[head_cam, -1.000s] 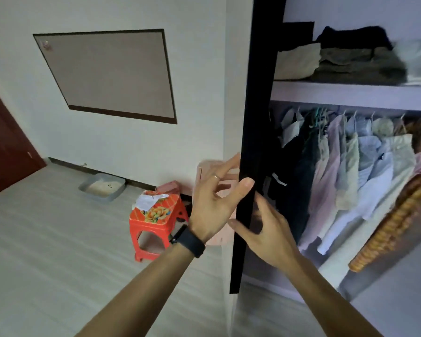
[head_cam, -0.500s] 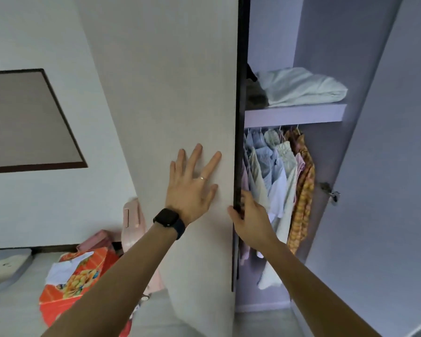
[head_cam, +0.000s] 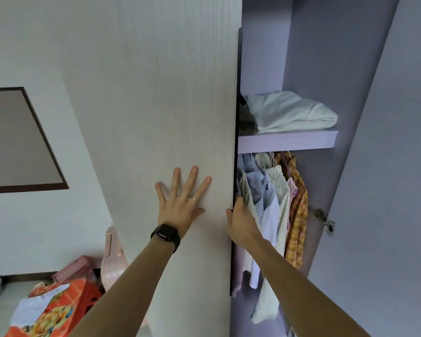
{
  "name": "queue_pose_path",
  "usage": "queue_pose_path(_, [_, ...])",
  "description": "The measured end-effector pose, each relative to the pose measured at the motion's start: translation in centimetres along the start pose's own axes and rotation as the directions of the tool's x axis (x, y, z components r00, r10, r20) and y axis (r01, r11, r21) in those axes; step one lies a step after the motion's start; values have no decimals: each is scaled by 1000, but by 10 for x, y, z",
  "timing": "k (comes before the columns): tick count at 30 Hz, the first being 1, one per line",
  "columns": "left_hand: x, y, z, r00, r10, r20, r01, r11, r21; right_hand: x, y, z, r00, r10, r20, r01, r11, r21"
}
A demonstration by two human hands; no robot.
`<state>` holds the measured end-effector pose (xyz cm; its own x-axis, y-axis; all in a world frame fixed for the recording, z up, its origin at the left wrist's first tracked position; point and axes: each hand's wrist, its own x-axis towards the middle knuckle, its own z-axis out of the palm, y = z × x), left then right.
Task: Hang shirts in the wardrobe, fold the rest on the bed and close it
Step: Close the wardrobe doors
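Observation:
The wardrobe's pale wood-grain left door (head_cam: 161, 98) fills the middle of the head view, almost face-on. My left hand (head_cam: 182, 203) presses flat against its front, fingers spread, a ring and a black watch on it. My right hand (head_cam: 241, 220) grips the door's dark edge (head_cam: 236, 142), fingers curled behind it and out of sight. Through the gap I see several hanging shirts (head_cam: 270, 195) in pale blue, white and orange check under a shelf (head_cam: 287, 139). Folded pale cloth (head_cam: 292, 113) lies on that shelf.
The wardrobe's right door (head_cam: 399, 190) stands open at the right, with a metal hinge (head_cam: 326, 222) on it. Low at the left are an orange stool (head_cam: 58, 307) with paper on top and a pink object (head_cam: 112, 259). A framed brown board (head_cam: 15, 139) hangs on the wall.
The left door has swung from edge-on to nearly face-on, narrowing the opening. My left hand went from its edge to flat on the front. My right hand kept its grip on the edge.

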<state>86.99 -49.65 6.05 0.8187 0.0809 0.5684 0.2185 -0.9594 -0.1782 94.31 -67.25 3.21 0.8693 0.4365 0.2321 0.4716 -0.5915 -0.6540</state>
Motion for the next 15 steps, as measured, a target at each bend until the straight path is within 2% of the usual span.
queue_pose_path(8, [30,-7,28,1000,-10,10,10,1000,5,43,10,4,1000,-9,20,8,1000,27])
queue_pose_path(15, [37,-2,32,995,-60,75,59,998,20,57,15,4,997,28,67,-28,1000,0])
